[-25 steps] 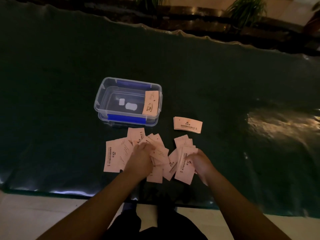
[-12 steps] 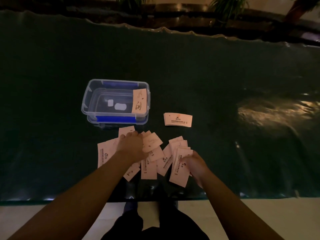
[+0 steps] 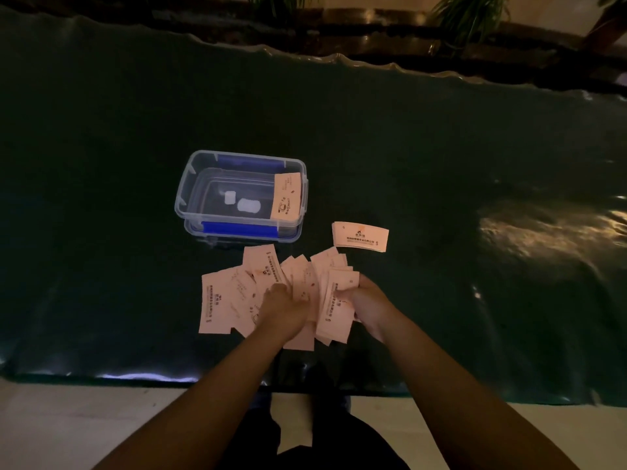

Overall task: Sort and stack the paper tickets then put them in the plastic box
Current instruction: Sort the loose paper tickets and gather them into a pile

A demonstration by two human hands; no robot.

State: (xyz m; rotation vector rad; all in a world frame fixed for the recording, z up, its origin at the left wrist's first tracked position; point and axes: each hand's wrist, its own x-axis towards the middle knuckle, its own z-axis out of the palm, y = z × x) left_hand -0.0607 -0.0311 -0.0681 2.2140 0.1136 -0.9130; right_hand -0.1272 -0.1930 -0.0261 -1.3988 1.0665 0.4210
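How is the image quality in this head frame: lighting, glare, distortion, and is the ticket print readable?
Head view: dim, warm-tinted light; the dark table cover swallows detail. Glare patch at right and along the near edge. Wide-angle bend curves the far edge. Print on the stack and loose tickets is visible but too soft to read; the box is clear enough.

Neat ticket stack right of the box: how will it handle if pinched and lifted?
The ticket stack is thin paper, so likely light and bendy. Its layered edges show at the front, so the sheets are probably loose and could fan or slide apart. The table cover looks glossy, so a push may skate it.
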